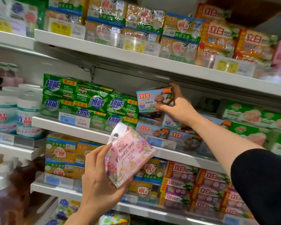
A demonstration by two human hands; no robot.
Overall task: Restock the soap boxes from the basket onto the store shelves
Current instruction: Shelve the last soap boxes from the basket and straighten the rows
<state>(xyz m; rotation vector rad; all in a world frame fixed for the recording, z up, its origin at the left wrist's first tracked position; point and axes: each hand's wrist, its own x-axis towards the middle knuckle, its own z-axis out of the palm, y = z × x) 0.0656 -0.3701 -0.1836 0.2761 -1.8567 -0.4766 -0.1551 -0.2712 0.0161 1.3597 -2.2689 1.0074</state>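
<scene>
In the head view, centre right, the right hand [177, 106] grips a blue soap box [154, 100], held just under the upper shelf's edge [152, 62], with open room behind it above the stacked blue boxes [165, 133]. Its long axis runs roughly level, printed face outward. Lower centre, the left hand [101, 181] clasps a pink flower soap pack [128, 158], tilted, hang tab toward upper left.

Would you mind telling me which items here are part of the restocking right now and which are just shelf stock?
In the job:
- blue soap box, held by the right hand
- pink Flowers Soap pack, held by the left hand

Just shelf stock:
- green soap packs
- white tubs
- yellow price tag
</scene>
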